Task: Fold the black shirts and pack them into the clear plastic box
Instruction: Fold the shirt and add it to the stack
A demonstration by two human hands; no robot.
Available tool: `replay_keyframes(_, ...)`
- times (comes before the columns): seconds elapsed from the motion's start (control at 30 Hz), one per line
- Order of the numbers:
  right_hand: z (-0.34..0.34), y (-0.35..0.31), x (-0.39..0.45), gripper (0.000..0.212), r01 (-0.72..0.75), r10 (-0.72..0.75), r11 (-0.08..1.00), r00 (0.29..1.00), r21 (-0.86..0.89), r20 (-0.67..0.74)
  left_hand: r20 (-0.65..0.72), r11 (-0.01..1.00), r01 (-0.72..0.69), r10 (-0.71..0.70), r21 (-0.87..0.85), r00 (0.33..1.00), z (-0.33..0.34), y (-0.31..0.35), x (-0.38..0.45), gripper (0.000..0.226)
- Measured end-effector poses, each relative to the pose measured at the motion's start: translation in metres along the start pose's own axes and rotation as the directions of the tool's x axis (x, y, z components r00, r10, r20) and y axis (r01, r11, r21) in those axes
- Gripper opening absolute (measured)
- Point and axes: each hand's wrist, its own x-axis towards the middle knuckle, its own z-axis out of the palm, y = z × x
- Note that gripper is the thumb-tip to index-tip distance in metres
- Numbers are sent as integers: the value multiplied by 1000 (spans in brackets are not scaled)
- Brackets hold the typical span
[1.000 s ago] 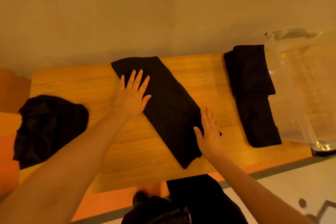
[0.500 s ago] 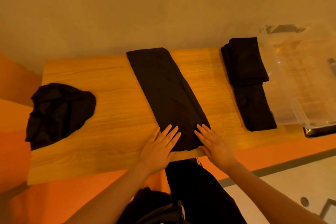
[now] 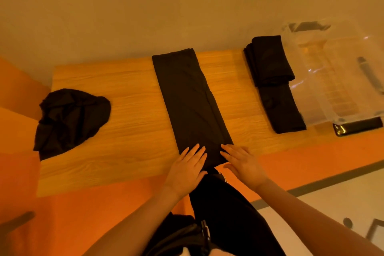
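Black shirt, folded to a long strip, mid-desk; soft, light, limp, likely to sag unless lifted at both near corners. Left hand and right hand flat on near end, fingers straight, gripping nothing. Clear plastic box at far right.

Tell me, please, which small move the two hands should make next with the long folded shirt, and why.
Probably grip the near end and fold it away toward the far end. The long folded shirt lies flat as a narrow strip on the wooden table; the left hand and right hand rest open on its near edge. It is longer than the folded shirts beside the clear plastic box.
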Motion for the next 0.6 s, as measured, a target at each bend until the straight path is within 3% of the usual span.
replay_keyframes(0.1,3,7,3,28,24,-25,1000,992,-7,-124,31,1000,-1,2,-10,1000,6,-5,-3,45)
replay_keyframes(0.2,4,5,6,33,12,-11,1000,990,7,-140,147,1000,8,-8,0,989,8,-1,-2,56)
replay_keyframes(0.3,2,2,9,17,9,-3,999,987,35,-163,78,996,83,-81,-31,994,4,9,5,54)
replay_keyframes(0.37,1,3,12,19,11,-3,999,987,52,-163,33,992,122,-121,-30,992,0,11,8,47)
replay_keyframes(0.5,0,6,17,10,68,-59,997,982,43,-181,64,998,26,-30,64,997,7,4,8,48)
replay_keyframes(0.6,-1,6,16,31,119,-116,993,982,15,-152,24,993,-59,57,102,998,10,-3,3,50)
